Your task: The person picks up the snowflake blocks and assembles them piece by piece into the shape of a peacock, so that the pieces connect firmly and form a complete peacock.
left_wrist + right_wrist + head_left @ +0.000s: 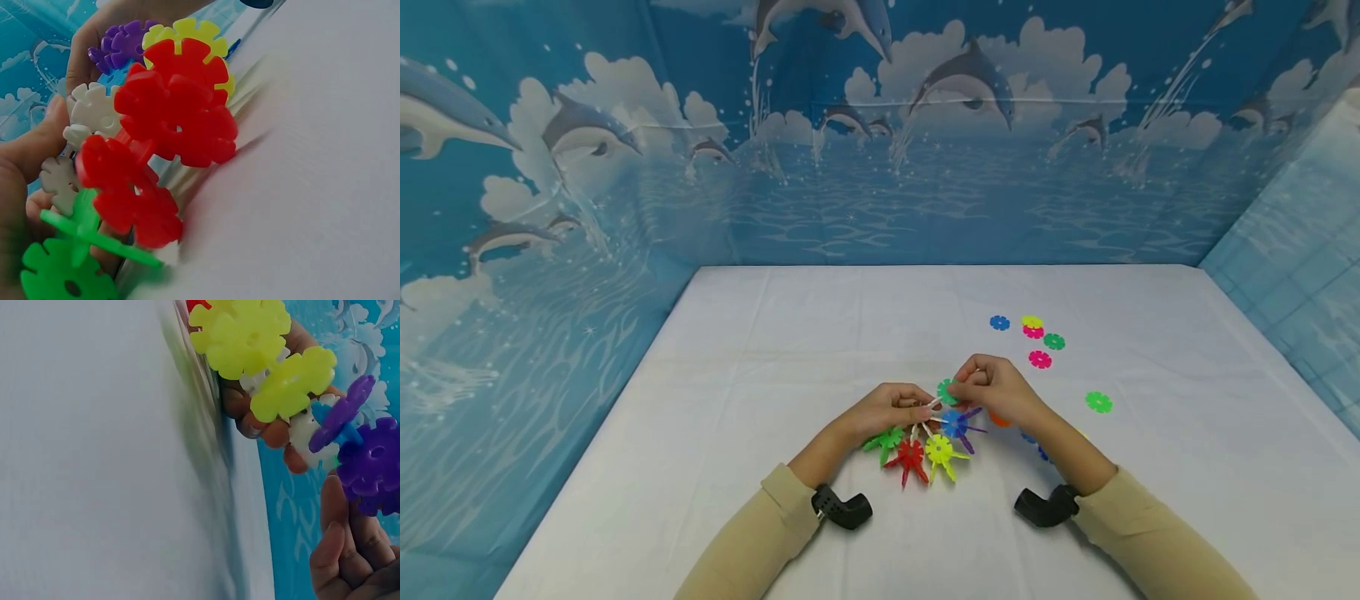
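My left hand [895, 407] grips a joined cluster of plastic snowflake discs by its white discs [94, 111]. Coloured groups fan out from these: green [887, 439], red [910, 455], yellow [939, 448] and blue [955, 424] with purple discs [378, 452] on it. Between thumb and fingers, my right hand [1000, 390] pinches a green disc [945, 392] against the upper end of a white disc. Whether the two slots are joined cannot be told. In the right wrist view, the yellow and purple discs hide most of that contact.
Loose discs lie on the white tabletop [760, 358] beyond the right hand: blue [999, 322], yellow [1032, 321], pink [1040, 359] and green [1098, 402]. An orange disc [998, 419] and blue ones [1043, 454] are partly covered by the right arm. Dolphin-print curtains [880, 200] surround the table.
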Demonstrator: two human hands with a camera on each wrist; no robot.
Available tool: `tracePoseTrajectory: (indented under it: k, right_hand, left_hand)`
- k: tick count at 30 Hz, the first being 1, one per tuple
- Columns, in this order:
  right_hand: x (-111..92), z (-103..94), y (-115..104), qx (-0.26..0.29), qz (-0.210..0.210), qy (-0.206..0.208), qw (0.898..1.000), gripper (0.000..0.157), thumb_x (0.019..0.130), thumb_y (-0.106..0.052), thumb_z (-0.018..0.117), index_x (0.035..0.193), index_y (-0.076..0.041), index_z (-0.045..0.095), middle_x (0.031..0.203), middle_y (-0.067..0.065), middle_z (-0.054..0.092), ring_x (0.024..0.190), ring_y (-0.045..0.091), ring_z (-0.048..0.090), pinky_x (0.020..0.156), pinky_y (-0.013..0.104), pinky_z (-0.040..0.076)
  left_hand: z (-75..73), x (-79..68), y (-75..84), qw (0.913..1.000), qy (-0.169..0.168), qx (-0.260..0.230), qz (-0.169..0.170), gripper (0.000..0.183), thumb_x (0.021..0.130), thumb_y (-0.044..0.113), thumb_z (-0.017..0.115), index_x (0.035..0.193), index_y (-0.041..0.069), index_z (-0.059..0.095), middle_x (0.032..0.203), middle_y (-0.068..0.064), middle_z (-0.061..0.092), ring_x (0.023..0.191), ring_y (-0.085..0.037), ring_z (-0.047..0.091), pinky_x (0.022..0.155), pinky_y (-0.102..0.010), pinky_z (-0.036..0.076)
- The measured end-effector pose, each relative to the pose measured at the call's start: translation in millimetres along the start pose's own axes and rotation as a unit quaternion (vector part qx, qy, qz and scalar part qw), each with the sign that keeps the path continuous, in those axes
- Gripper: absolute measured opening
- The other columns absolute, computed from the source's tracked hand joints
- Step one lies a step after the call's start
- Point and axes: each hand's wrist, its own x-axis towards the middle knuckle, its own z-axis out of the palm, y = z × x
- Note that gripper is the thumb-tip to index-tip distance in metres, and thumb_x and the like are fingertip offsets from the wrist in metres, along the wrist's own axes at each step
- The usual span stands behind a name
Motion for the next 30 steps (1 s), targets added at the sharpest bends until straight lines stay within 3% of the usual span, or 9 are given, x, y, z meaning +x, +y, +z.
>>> tracePoseTrajectory:
  k: [10, 15, 24, 30]
  right_hand:
    - [1.3, 16.0, 7.7, -0.01, -0.025, 0.032, 0.999, 0.015, 0.091, -0.007, 0.068, 0.089, 0.002, 0.056, 0.072, 0.009, 0.068, 0.065, 0.018, 0.065, 0.063, 0.026, 0.055]
    - [4.1, 18.3, 7.1, 0.001, -0.031, 0.028, 0.999, 0.015, 0.09, -0.007, 0.068, 0.087, 0.003, 0.057, 0.072, 0.011, 0.069, 0.066, 0.016, 0.064, 0.064, 0.025, 0.054]
    - [5.9, 12.4, 6.4, -0.021, 0.039, 0.021, 0.999, 0.018, 0.092, -0.016, 0.068, 0.092, -0.001, 0.059, 0.077, 0.009, 0.071, 0.073, 0.02, 0.066, 0.072, 0.029, 0.054]
    - [2.9, 3.1, 8.6, -0.021, 0.048, 0.015, 0.999, 0.024, 0.095, -0.024, 0.065, 0.099, 0.0, 0.064, 0.082, 0.008, 0.072, 0.077, 0.021, 0.067, 0.072, 0.03, 0.054]
  left_hand:
    - [-1.1, -2.2, 3.8, 0.9983, 0.031, 0.032, -0.038, 0.028, 0.098, 0.004, 0.057, 0.119, -0.015, 0.059, 0.102, -0.025, 0.069, 0.094, -0.021, 0.07, 0.083, -0.029, 0.053]
    - [-1.1, -3.6, 6.2, 0.9978, 0.042, 0.021, -0.048, 0.029, 0.097, 0.003, 0.057, 0.118, -0.017, 0.058, 0.102, -0.025, 0.069, 0.093, -0.021, 0.07, 0.084, -0.03, 0.053]
    - [-0.9, 1.0, 3.2, 0.9984, 0.032, 0.012, -0.044, 0.029, 0.098, 0.004, 0.057, 0.119, -0.015, 0.058, 0.102, -0.022, 0.07, 0.089, -0.013, 0.068, 0.083, -0.026, 0.052]
    - [-0.2, 1.2, 3.5, 0.9987, 0.026, -0.006, -0.045, 0.03, 0.097, 0.004, 0.057, 0.12, -0.015, 0.058, 0.1, -0.018, 0.072, 0.09, -0.013, 0.069, 0.085, -0.026, 0.051]
